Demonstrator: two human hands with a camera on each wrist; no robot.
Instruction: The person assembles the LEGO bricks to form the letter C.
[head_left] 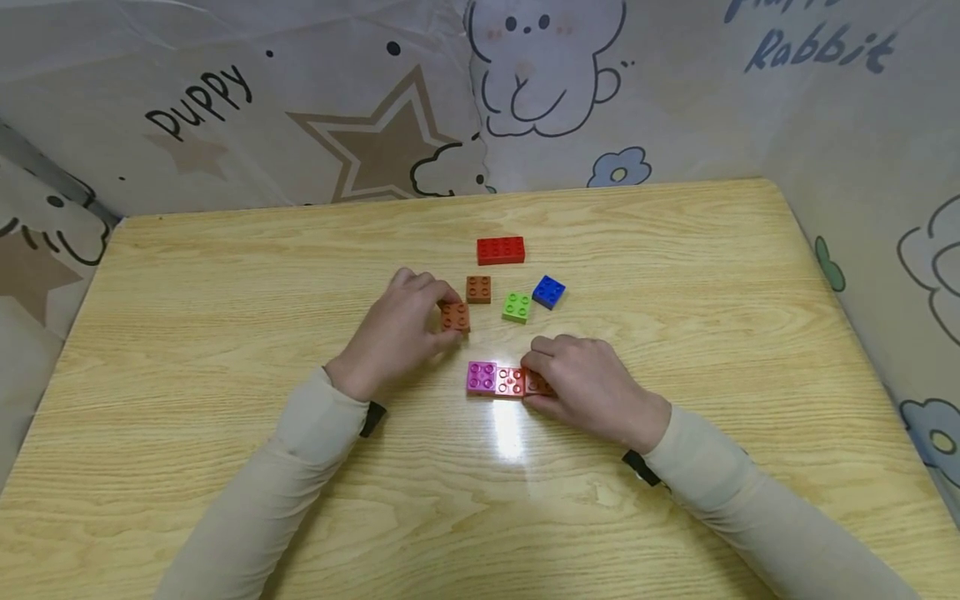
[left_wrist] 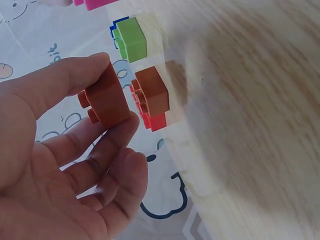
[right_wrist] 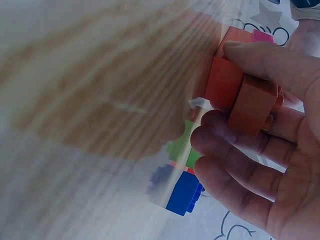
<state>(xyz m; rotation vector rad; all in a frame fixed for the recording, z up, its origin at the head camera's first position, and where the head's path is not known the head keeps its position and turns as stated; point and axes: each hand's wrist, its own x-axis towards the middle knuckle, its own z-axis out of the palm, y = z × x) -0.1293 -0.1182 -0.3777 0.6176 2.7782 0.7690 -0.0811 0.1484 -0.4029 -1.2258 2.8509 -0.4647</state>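
My left hand (head_left: 405, 329) pinches a brown two-by-two toy brick (left_wrist: 107, 97) between thumb and fingers, studs toward the palm in the left wrist view. The right hand (head_left: 581, 383) grips a brown brick (right_wrist: 253, 104) at the right end of a short row. In the right wrist view, this brick sits against the studded side of a red-orange brick (right_wrist: 222, 82), where the thumb also reaches. Further along the row come another red-orange brick (head_left: 511, 382) and a magenta brick (head_left: 482, 377). The right fingers partly cover the row's end in the head view.
Beyond the hands lie a loose brown brick (head_left: 478, 289), a lime green brick (head_left: 516, 307), a blue brick (head_left: 549, 292) and a longer red brick (head_left: 501, 250). The wooden table (head_left: 225, 275) meets a wall covering (head_left: 337, 100) with cartoon drawings at its back edge.
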